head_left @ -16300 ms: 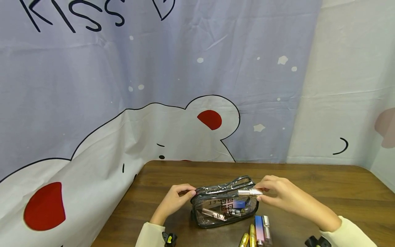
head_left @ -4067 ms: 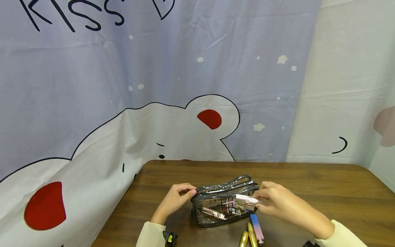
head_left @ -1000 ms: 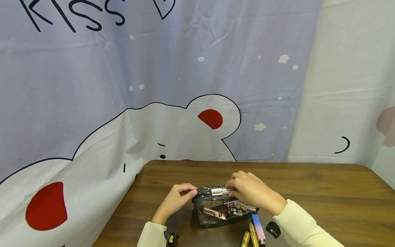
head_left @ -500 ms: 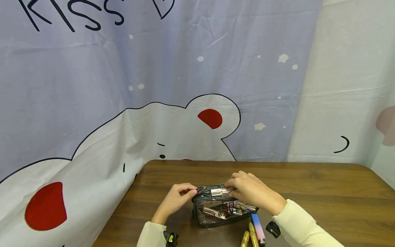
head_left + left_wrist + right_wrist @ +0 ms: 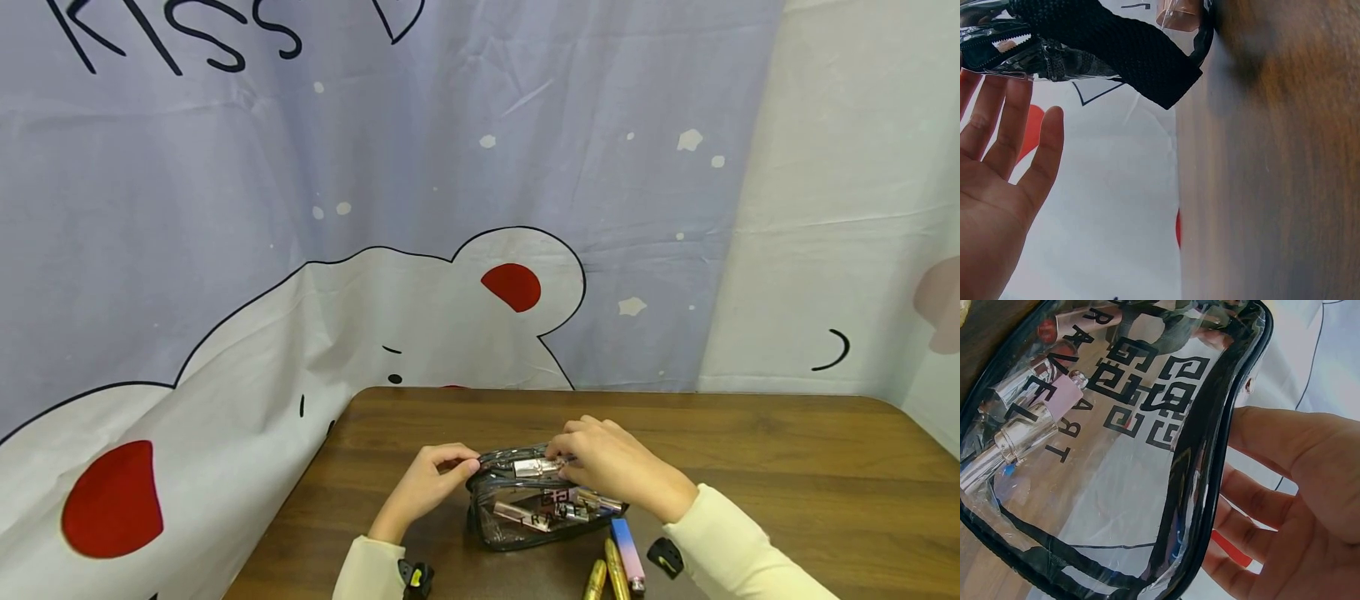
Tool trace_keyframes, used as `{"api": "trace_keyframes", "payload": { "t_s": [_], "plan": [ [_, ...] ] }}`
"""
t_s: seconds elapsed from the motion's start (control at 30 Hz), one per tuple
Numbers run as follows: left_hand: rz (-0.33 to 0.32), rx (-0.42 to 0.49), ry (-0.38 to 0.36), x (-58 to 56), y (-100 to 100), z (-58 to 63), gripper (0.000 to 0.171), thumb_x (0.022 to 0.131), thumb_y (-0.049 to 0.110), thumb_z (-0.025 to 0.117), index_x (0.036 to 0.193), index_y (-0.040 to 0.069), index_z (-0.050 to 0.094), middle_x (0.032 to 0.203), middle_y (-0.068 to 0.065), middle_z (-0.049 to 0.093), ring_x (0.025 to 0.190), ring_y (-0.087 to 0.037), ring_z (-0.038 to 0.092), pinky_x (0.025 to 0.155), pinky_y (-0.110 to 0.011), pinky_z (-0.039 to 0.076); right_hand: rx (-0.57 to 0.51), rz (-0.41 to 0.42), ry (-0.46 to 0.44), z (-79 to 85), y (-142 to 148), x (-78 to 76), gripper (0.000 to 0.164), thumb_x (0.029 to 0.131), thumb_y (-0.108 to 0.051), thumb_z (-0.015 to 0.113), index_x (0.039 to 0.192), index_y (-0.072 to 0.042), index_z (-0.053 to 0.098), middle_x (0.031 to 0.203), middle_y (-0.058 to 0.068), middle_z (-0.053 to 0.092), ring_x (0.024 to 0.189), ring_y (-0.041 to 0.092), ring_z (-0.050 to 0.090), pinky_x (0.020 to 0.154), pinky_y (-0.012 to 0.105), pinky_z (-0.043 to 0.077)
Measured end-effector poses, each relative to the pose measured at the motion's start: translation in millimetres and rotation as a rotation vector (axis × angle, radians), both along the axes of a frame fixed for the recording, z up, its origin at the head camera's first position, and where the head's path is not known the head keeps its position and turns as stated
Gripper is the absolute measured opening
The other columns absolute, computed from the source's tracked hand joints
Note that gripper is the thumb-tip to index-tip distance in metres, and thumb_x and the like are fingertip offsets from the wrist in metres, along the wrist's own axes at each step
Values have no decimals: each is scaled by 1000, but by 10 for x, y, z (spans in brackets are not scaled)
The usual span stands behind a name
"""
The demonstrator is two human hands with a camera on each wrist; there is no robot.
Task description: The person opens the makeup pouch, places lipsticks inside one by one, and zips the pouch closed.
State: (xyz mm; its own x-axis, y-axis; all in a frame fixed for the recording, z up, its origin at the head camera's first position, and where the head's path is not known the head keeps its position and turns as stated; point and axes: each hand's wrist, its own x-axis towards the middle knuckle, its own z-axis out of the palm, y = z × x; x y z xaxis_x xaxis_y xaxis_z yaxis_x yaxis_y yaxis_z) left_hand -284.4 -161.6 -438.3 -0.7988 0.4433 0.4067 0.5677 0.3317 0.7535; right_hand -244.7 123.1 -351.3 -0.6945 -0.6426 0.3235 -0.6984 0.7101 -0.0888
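Note:
A clear cosmetic pouch [image 5: 517,537] with black piping and printed lettering stands on the table. My left hand [image 5: 427,487] pinches its upper left corner, beside the zip [image 5: 999,50]. Over the pouch's top, my right hand [image 5: 611,467] holds a silver lipstick tube [image 5: 527,468], which lies sideways at the mouth. In the right wrist view the hand's fingers are behind the pouch's black edge, and the held tube is mostly hidden. Through the clear wall show a rose-coloured tube [image 5: 517,515] and other silver tubes [image 5: 1013,440].
In front of the pouch's right end lie a blue-to-pink tube [image 5: 628,554] and two gold tubes [image 5: 616,569]. A black strap [image 5: 1129,53] hangs at the pouch's left end. Behind the wooden table [image 5: 787,467] hangs a printed cloth [image 5: 420,317].
A silver tube has left the table beside the blue-to-pink one. My right hand has moved left from the pouch's right end to over its mouth. The left hand stays at its corner.

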Motion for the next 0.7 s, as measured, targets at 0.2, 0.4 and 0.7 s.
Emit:
{"api": "trace_keyframes", "payload": {
  "t_s": [0.2, 0.4, 0.7],
  "plan": [
    [-12, 0, 8, 0, -7, -1, 17, 94, 21, 61, 99, 10, 73, 95, -6, 72, 82, -2, 60, 76, -26, 51, 14, 5, -5, 1, -16, 2, 16, 80, -17, 77, 95, -20, 74, 89, -7, 66, 80, 11, 56, 64, 26, 37],
    [-6, -4, 21, 6, -6, 6, 16, 94, 19, 62, 99, 9, 73, 95, -7, 72, 83, -1, 60, 76, -27, 51, 49, 18, 18, 1, -39, 8, 14, 79, -17, 77, 93, -20, 74, 86, -7, 66, 80, 12, 57, 63, 24, 36],
    [-9, 3, 41, 7, -4, 2, 15, 94, 16, 62, 99, 7, 73, 95, -9, 72, 82, 0, 59, 75, -25, 51, 44, 19, 13, 14, -35, 15, 16, 80, -15, 76, 95, -20, 75, 89, -5, 68, 79, 14, 56, 62, 24, 35]
  ]
}}
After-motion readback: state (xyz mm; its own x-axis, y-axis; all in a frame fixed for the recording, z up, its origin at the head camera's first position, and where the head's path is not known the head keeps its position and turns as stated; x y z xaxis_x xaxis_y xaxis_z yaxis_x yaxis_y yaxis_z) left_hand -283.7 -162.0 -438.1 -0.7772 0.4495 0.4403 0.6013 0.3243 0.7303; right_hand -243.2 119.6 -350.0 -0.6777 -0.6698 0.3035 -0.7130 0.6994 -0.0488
